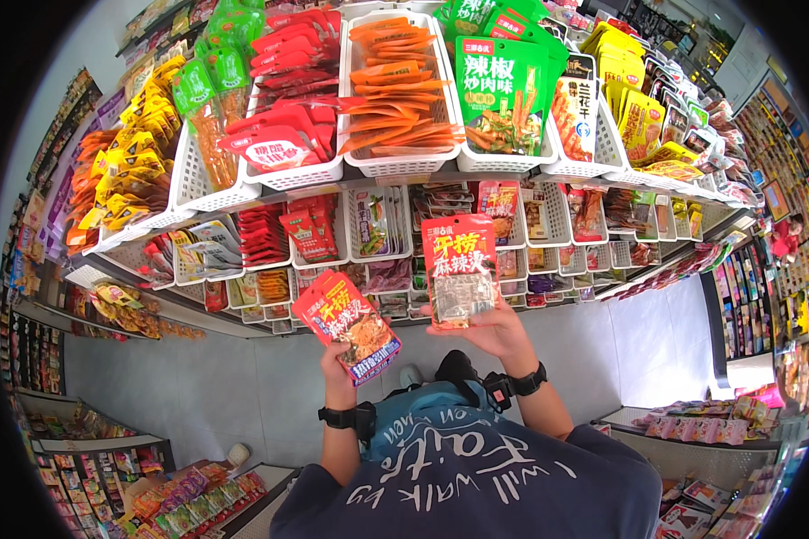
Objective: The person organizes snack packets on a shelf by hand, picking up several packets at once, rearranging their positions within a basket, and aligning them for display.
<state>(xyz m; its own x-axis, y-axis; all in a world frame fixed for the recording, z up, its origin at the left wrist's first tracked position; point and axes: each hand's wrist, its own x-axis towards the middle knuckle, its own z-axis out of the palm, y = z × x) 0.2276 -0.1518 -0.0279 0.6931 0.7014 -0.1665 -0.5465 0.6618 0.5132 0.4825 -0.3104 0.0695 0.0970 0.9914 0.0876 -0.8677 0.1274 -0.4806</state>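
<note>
My left hand (340, 370) grips a red snack pouch (350, 327) by its lower left edge; more than one pouch may be stacked there. The pouch is tilted, its printed front facing up. In my right hand (495, 330) is another red snack pouch (462, 269), nearly upright, held at its bottom with a pale printed panel showing. The two pouches are apart, in front of the lower shelf baskets. A basket of similar red pouches (499, 202) stands just behind the right one. Both wrists wear black straps with small devices.
White plastic baskets (401, 165) of orange, red, green and yellow snack packets line the top shelf. Smaller baskets (381, 256) fill the tiers below. Grey floor (243, 377) lies under me. Low display racks (270, 482) stand behind at both sides. A person in red (787, 236) is far right.
</note>
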